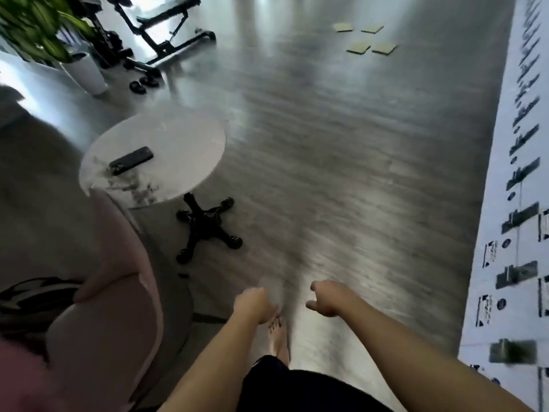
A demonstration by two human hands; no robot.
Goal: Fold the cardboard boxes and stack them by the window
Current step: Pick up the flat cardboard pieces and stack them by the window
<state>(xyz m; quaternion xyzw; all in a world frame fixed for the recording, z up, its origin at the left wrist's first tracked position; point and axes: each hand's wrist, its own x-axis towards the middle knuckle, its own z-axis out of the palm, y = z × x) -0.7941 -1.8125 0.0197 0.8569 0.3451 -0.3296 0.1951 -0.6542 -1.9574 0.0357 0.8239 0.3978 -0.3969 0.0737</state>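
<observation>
Several flat pieces of cardboard [366,38] lie spread on the grey floor far ahead, at the upper right. My left hand [252,304] and my right hand [326,298] hang in front of me low in the view, fingers loosely curled, holding nothing. Both are far from the cardboard. The picture is blurred by motion. My bare foot shows on the floor between my arms.
A round white table [184,138] with a black phone [131,160] stands at the left, a black star-shaped base [208,227] beside it. A pink chair [104,307] is at lower left. A plant pot [86,72] and black exercise bench [166,34] stand at the back left. White printed sheeting [523,203] runs along the right.
</observation>
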